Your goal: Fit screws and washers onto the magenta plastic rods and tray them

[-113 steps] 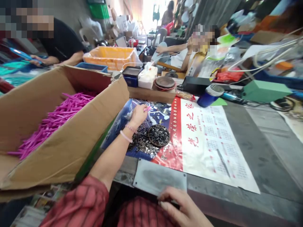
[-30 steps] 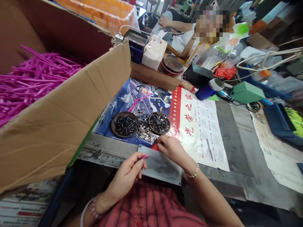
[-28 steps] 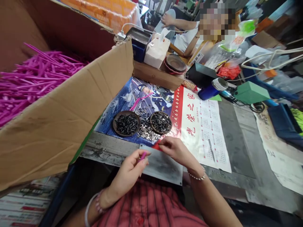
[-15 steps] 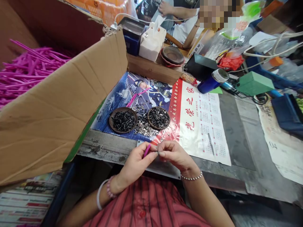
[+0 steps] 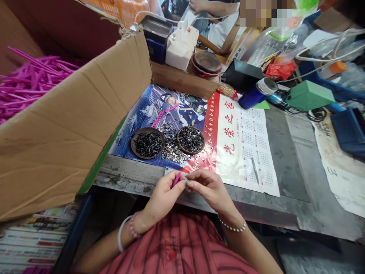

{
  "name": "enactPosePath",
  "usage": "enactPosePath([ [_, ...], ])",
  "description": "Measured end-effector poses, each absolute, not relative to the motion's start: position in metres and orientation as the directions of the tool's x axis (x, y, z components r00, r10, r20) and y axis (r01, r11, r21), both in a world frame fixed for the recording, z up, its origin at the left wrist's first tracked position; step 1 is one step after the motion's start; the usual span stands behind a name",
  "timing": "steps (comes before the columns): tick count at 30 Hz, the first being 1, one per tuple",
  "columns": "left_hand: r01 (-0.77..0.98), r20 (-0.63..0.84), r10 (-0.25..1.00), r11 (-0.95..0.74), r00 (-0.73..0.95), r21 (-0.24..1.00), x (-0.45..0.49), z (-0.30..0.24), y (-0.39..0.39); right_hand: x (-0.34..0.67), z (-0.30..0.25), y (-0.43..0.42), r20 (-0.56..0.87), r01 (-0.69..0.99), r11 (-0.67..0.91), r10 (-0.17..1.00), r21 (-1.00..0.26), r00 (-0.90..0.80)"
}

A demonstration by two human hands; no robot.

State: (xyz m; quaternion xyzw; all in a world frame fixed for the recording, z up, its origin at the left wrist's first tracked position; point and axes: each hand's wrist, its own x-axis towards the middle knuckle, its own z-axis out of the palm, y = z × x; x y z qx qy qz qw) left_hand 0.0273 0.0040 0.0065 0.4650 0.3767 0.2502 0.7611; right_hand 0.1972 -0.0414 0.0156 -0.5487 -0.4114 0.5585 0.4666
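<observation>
My left hand (image 5: 167, 192) is closed round a thin magenta plastic stick (image 5: 176, 179), whose end pokes up between thumb and fingers. Against its fingertips, my right hand (image 5: 208, 188) pinches at the same spot; whatever sits in that pinch is too small to make out. Both hands are just over the table's front edge. Beyond them, a round dish (image 5: 147, 143) of small black screw-like pieces lies to the left, and a second dish (image 5: 191, 140) of similar pieces lies to the right. Small metal washers (image 5: 173, 152) are scattered between the dishes.
A big cardboard box (image 5: 85, 99) holding many magenta sticks (image 5: 31, 82) stands at left. Some magenta sticks (image 5: 164, 114) lie on the calendar poster (image 5: 228, 171). Behind are a wooden block (image 5: 182, 84), tissue pack (image 5: 182, 45) and blue flask (image 5: 253, 97). Another person (image 5: 222, 30) sits across.
My right hand's fingers have shifted slightly left and stretched out more over the left fingertips. The left hand keeps hold of the magenta stick. The camera view has tilted a little.
</observation>
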Motion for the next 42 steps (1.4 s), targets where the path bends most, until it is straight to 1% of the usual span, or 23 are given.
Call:
enactPosePath([
  [1, -0.044, -0.359, 0.712, 0.479, 0.604, 0.877, 0.027, 0.006, 0.004, 0.197, 0.016, -0.044, -0.191, 0.012, -0.192, 0.98, -0.981, 0.052],
  [3, -0.057, -0.394, 0.68, 0.538, 0.619, 0.841, 0.027, 0.006, 0.004, 0.197, 0.017, -0.048, -0.076, 0.236, -0.093, 0.994, -0.967, 0.082],
  [5, -0.046, -0.415, 0.658, 0.564, 0.628, 0.824, 0.026, 0.007, 0.005, 0.196, 0.018, -0.051, 0.062, 0.475, 0.014, 0.994, -0.88, 0.087],
  [6, -0.029, -0.413, 0.648, 0.557, 0.64, 0.83, 0.024, 0.009, 0.006, 0.196, 0.019, -0.053, 0.118, 0.565, 0.053, 0.99, -0.824, 0.079],
  [7, -0.008, -0.4, 0.641, 0.535, 0.655, 0.845, 0.023, 0.01, 0.006, 0.195, 0.02, -0.054, 0.157, 0.626, 0.078, 0.985, -0.776, 0.072],
  [9, 0.034, -0.353, 0.638, 0.456, 0.685, 0.89, 0.019, 0.013, 0.006, 0.194, 0.021, -0.056, 0.181, 0.676, 0.082, 0.98, -0.733, 0.078],
  [10, 0.053, -0.327, 0.64, 0.408, 0.695, 0.911, 0.017, 0.014, 0.006, 0.194, 0.022, -0.057, 0.175, 0.672, 0.068, 0.98, -0.737, 0.093],
  [12, 0.088, -0.282, 0.658, 0.313, 0.698, 0.946, 0.014, 0.017, 0.006, 0.195, 0.022, -0.057, 0.138, 0.617, 0.023, 0.98, -0.787, 0.141],
  [16, 0.152, -0.152, 0.719, 0.065, 0.678, 0.986, 0.011, 0.022, 0.005, 0.199, 0.022, -0.058, 0.007, 0.367, -0.073, 0.977, -0.927, 0.213],
  [17, 0.167, -0.12, 0.717, 0.005, 0.687, 0.986, 0.011, 0.023, 0.005, 0.2, 0.022, -0.059, -0.02, 0.314, -0.088, 0.977, -0.945, 0.214],
  [19, 0.196, -0.085, 0.692, -0.083, 0.717, 0.977, 0.009, 0.024, 0.006, 0.202, 0.023, -0.059, -0.05, 0.262, -0.102, 0.979, -0.96, 0.199],
  [22, 0.257, -0.08, 0.669, -0.17, 0.739, 0.951, 0.005, 0.024, 0.005, 0.204, 0.025, -0.058, -0.064, 0.262, -0.103, 0.986, -0.96, 0.155],
  [26, 0.334, -0.04, 0.687, -0.301, 0.726, 0.893, 0.001, 0.024, 0.002, 0.202, 0.032, -0.056, -0.083, 0.257, -0.105, 0.992, -0.961, 0.095],
  [30, 0.408, 0.021, 0.693, -0.449, 0.721, 0.795, -0.001, 0.025, 0.001, 0.197, 0.038, -0.054, -0.097, 0.26, -0.102, 0.995, -0.96, 0.033],
  [34, 0.431, 0.079, 0.645, -0.591, 0.76, 0.682, -0.001, 0.029, 0.003, 0.194, 0.038, -0.054, -0.107, 0.265, -0.1, 0.994, -0.959, -0.009],
  [38, 0.42, 0.131, 0.609, -0.671, 0.782, 0.611, -0.001, 0.031, 0.004, 0.192, 0.036, -0.056, -0.108, 0.271, -0.105, 0.994, -0.957, 0.004],
  [42, 0.416, 0.123, 0.579, -0.702, 0.806, 0.578, -0.002, 0.031, 0.002, 0.189, 0.035, -0.058, -0.059, 0.328, -0.061, 0.998, -0.943, 0.015],
])
